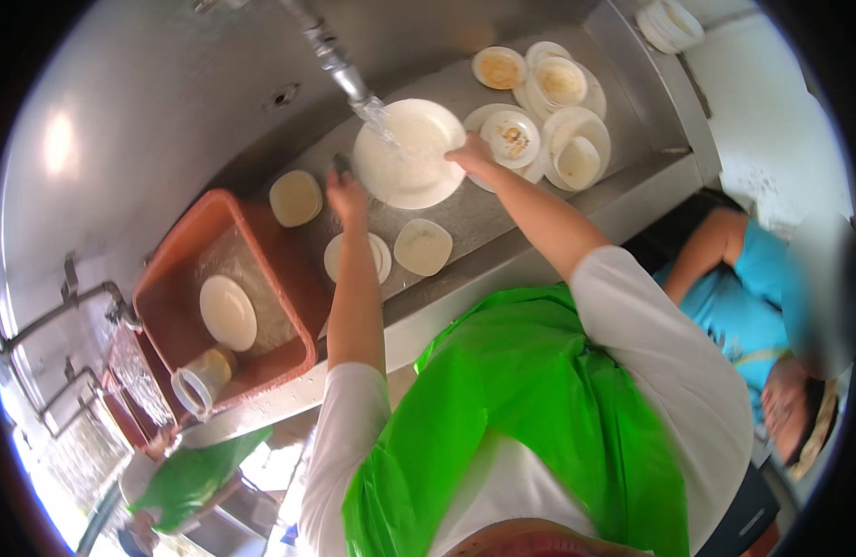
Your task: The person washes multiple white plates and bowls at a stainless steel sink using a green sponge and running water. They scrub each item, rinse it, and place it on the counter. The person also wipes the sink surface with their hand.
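My right hand (472, 154) grips the right rim of a large white plate (410, 157) under running water from a metal faucet (341, 66). Near the plate's left edge, my left hand (347, 193) holds a small dark green thing, perhaps a scouring pad. Left of that hand lies a squarish off-white dish (296, 199). Small plates (379, 256), partly behind my left forearm, and another squarish dish (423, 247) lie nearer me. Food-stained dishes stand stacked at the right, among them a small plate with brown scraps (511, 140) and a bowl (560, 81).
A reddish-brown plastic tub (299, 327) at the left holds water, a white plate (228, 312) and a clear plastic container (204, 381). A metal sink edge (609, 195) runs before me. One person in blue is at the right; another in a green apron is at the lower left.
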Demonstrator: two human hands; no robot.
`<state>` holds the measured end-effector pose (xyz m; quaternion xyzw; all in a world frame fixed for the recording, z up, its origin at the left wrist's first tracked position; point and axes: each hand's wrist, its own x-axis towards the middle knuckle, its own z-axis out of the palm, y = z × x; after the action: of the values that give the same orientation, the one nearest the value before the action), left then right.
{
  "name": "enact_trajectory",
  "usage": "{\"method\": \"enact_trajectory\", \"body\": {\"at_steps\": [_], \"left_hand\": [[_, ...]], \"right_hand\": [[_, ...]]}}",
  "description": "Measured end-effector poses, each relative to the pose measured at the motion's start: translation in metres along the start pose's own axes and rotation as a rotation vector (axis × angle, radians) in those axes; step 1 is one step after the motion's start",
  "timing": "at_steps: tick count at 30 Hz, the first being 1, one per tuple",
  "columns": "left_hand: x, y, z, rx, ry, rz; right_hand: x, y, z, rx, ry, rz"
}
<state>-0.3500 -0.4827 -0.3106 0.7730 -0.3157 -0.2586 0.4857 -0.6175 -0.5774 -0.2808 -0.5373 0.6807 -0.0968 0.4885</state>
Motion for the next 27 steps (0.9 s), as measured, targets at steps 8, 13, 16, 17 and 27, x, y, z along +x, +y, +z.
{"method": "enact_trajectory", "body": {"at_steps": [8, 13, 16, 17, 27], "left_hand": [[-0.057, 0.043, 0.061, 0.246, -0.261, 0.439], [-0.134, 0.12, 0.028, 0.103, -0.743, 0.477], [-0.093, 0.085, -0.001, 0.531, -0.602, 0.576], [-0.074, 0.075, 0.0, 0.402, -0.525, 0.471], [-0.086, 0.184, -0.067, 0.182, -0.319, 0.199]], "right_hand": [[-0.115, -0.014, 0.01, 0.812, -0.646, 0.136], [-0.081, 0.017, -0.007, 1.195, -0.534, 0.059], [-0.103, -0.029, -0.048, 1.129, -0.471, -0.134], [-0.107, -0.03, -0.039, 1.127, -0.514, -0.18], [-0.168, -0.072, 0.018, 0.144, -0.52, -0.714]]}}
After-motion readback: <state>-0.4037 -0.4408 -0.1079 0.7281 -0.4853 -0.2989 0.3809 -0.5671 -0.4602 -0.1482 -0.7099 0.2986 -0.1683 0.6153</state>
